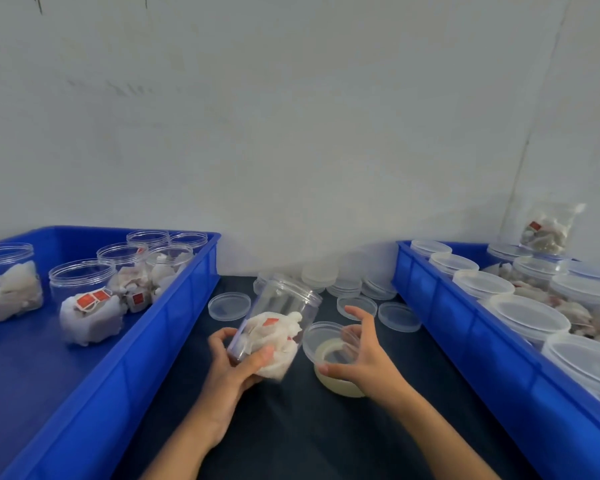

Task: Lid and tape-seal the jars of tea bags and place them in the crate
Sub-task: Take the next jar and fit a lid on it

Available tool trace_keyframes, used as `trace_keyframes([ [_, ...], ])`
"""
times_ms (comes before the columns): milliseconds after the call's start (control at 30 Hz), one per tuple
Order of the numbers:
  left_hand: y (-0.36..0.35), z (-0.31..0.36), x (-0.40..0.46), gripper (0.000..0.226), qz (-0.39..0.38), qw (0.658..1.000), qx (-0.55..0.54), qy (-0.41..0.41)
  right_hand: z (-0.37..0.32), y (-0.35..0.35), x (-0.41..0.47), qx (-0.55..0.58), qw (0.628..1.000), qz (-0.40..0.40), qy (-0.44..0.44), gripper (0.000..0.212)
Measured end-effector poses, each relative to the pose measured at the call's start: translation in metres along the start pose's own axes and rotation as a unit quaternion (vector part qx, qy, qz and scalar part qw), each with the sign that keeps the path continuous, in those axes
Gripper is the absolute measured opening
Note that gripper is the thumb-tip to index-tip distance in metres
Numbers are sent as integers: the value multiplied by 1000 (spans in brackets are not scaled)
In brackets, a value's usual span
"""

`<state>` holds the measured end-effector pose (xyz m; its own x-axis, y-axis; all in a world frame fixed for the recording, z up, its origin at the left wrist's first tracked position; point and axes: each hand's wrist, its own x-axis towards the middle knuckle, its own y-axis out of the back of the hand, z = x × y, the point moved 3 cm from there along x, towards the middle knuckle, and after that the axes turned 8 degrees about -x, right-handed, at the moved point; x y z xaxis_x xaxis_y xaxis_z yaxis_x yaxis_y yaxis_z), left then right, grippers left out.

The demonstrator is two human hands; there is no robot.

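Observation:
My left hand (pixel 234 363) grips a clear open jar (pixel 277 320) of white tea bags by its lower part, tilted with the mouth up and to the right. My right hand (pixel 361 355) holds a clear round lid (pixel 328 341) by its rim, just right of the jar. A roll of clear tape (pixel 336 382) lies on the dark table right under that lid and hand. The left blue crate (pixel 174 306) holds several open jars of tea bags. The right blue crate (pixel 440 306) holds several lidded jars.
Loose clear lids lie and stack on the dark table (pixel 291 427) between the crates, one of them a lid (pixel 229 306) left of the jar. A bag of tea bags (pixel 548 230) stands atop the right crate's jars. A white wall rises behind.

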<state>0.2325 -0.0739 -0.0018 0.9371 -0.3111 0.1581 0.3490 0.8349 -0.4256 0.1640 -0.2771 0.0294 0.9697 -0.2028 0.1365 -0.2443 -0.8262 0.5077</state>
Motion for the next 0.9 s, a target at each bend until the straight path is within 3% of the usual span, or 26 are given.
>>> trace_keyframes([
  [100,-4,-1,-1,74,-6,999,-35,8,2,-1,-2,9,1000,1,27,96],
  [267,-5,-2,-3,84,-24,1000,-1,20,8,3,-8,102,993,-18,64,95],
  [433,-7,-4,-2,76,-10,999,20,28,6,-6,-11,218,974,-11,64,68],
  [667,-15,-2,-5,66,-12,998,15,62,-11,-16,-13,223,966,79,106,58],
  [900,-33,-5,-13,65,-54,994,20,96,-17,-16,-13,132,971,130,150,48],
])
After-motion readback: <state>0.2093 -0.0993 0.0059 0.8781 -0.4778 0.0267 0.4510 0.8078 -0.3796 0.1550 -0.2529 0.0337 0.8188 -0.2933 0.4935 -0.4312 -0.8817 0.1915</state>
